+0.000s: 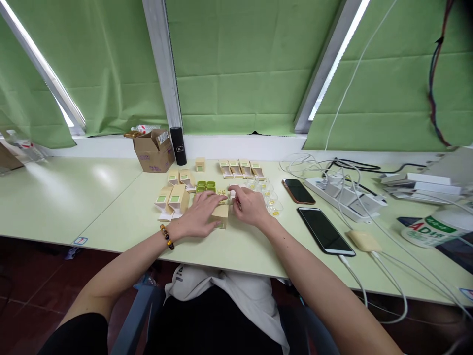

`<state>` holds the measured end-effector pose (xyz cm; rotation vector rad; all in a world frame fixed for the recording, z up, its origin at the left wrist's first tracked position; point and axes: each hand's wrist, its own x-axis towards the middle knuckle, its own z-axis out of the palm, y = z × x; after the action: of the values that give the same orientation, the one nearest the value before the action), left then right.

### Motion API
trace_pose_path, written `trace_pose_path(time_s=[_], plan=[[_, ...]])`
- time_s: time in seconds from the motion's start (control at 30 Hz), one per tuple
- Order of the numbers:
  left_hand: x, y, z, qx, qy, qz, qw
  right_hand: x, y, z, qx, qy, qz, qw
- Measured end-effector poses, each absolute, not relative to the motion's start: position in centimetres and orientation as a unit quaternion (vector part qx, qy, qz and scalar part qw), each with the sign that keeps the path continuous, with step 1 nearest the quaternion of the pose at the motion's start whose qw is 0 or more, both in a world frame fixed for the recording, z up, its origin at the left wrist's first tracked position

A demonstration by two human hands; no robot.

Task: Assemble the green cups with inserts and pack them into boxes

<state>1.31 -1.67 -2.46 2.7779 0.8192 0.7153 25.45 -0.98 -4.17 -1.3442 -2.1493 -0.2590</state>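
My left hand (199, 214) reaches in from the left, its thumb and fingers around a small cream box (221, 215) standing on the table. My right hand (248, 204) is just right of that box, fingers curled in a pinch; whatever they hold is hidden or too small to name. Small yellowish pieces (221, 193) lie beyond the fingertips. Behind my left hand sit several green square pieces (206, 186). Clear plastic cups (271, 197) with yellow bits inside stand right of my right hand. Open cream boxes (178, 198) with green windows are on the left.
More open cream boxes (242, 169) form a row at the back, near one separate box (200, 164). A cardboard box (153, 151) and black cylinder (178, 146) stand back left. Two phones (325, 230), a power strip (343, 197) and loose cables occupy the right.
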Motion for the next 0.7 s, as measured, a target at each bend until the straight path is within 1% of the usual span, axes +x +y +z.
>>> trace_pose_path(time_s=[0.13, 0.3, 0.43, 0.6, 0.7], plan=[[1.6, -1.8, -1.8, 0.941, 0.26, 0.212, 0.052, 25.0, -0.7, -4.8, -0.511, -0.798, -0.112, 0.3], [2.0, -1.6, -1.0, 0.95, 0.254, 0.178, 0.042, 25.1, -0.6, -5.0, -0.516, -0.786, -0.113, 0.321], [2.1, -0.8, 1.7, 0.948, 0.26, 0.174, 0.063, 25.2, -0.6, -4.8, -0.521, -0.776, -0.117, 0.335], [1.7, 3.6, 6.6, 0.917, 0.337, 0.21, 0.029, 25.0, -0.7, -4.7, -0.531, -0.766, -0.118, 0.342], [1.4, 8.1, 8.0, 0.895, 0.386, 0.223, -0.007, 24.9, -0.9, -4.8, -0.529, -0.771, -0.122, 0.335]])
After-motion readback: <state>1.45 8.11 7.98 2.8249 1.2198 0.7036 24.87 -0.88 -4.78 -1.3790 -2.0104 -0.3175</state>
